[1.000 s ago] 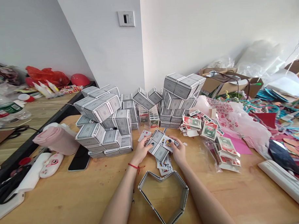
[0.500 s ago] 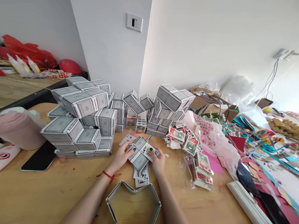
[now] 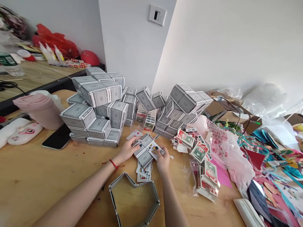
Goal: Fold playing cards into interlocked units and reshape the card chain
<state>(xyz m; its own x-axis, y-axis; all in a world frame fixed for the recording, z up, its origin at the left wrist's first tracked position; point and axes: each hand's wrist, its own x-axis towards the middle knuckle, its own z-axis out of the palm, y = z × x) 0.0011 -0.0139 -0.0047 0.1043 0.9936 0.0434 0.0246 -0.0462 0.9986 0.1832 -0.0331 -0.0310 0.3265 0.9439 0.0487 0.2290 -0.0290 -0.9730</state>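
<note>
My left hand pinches the left side of some grey-backed playing cards set across each other. My right hand grips a face-up court card at their right side, thumb on top. Whether the cards are joined cannot be seen. Below them lie loose face-up cards. A red-suit card lies past my left fingers. Nearer me, a heart-shaped frame of folded cards stands on the wooden table, between my forearms.
Stacked card-covered boxes rise at the left, with another stack at the right back. Opened card packets and a plastic bag lie to the right. A black phone and a pink cup are at the left.
The view has swung left, so most things sit further right in it. Both hands keep the same grip on the cards.
</note>
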